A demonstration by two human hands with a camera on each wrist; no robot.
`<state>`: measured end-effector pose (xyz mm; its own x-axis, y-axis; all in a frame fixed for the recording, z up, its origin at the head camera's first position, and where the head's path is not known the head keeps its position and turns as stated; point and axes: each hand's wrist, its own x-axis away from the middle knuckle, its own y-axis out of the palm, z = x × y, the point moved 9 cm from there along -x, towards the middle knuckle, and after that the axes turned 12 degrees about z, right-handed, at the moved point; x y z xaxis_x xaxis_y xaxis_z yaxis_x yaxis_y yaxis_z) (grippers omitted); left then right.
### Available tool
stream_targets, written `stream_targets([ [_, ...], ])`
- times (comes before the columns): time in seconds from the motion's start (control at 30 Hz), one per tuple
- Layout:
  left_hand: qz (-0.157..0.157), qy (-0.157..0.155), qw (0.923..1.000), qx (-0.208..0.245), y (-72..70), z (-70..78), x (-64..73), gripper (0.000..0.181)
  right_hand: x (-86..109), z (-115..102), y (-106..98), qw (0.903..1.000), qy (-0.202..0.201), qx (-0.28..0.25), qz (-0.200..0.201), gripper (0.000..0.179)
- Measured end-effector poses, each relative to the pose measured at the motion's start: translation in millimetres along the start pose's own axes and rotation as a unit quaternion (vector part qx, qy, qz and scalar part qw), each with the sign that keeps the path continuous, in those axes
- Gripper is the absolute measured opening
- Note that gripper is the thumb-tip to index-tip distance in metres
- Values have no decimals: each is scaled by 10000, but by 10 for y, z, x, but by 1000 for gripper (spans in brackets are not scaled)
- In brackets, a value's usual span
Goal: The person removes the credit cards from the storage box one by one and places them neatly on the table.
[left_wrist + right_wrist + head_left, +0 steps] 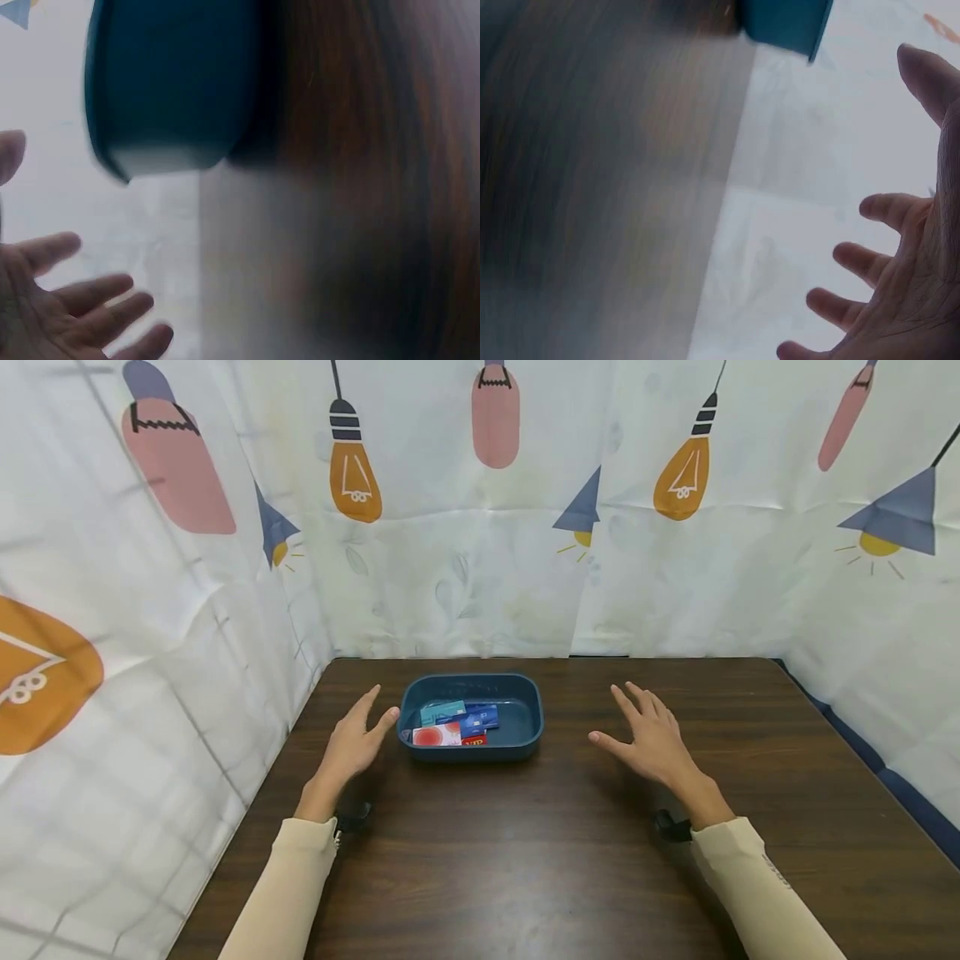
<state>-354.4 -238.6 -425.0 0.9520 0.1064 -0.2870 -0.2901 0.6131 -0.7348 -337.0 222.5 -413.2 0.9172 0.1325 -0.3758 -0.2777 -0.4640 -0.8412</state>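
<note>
A dark teal plastic bin [517, 743] sits toward the back of the table in the head view. Several cards lie in its left part: a light teal card [442, 712], blue cards [480, 718], a white card with pink-red circles [437, 735] and a red card [474, 740]. My left hand [355, 739] is spread just left of the bin, its thumb near the rim, holding nothing. Farther off on the right, my right hand [651, 735] hovers with fingers apart and nothing in it. The left wrist view shows the bin's outer side [180, 82] beyond the spread fingers [97, 289].
The dark wood-grain table [480, 860] reaches back to a white curtain [465, 577] printed with lamps and bulbs. Another stretch of curtain [172, 635] borders the left edge. Dark straps with small devices [672, 827] are worn at both wrists.
</note>
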Motion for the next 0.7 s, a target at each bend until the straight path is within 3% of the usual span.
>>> stream_targets([
  [0.1,105,-82,9969,772,109,5,-25,72,-13,-138,84,9991,-26,-425,-6,91],
  [0.23,158,-266,9859,1643,225,6,-84,64,-62,-319,173,9943,-101,-1057,-13,87],
  [0.33,128,-593,9711,2308,303,-27,-122,60,-109,-453,234,9879,-173,-1538,-27,84],
  [0.47,-26,-979,9427,3189,418,-53,-149,59,-183,-610,324,9795,-339,-1985,-16,80],
  [0.57,-109,-1143,9287,3526,480,-69,-159,58,-250,-719,404,9739,-478,-2220,-21,78],
  [0.7,-145,-1226,9221,3667,528,-102,-191,52,-344,-856,505,9664,-585,-2502,-67,77],
])
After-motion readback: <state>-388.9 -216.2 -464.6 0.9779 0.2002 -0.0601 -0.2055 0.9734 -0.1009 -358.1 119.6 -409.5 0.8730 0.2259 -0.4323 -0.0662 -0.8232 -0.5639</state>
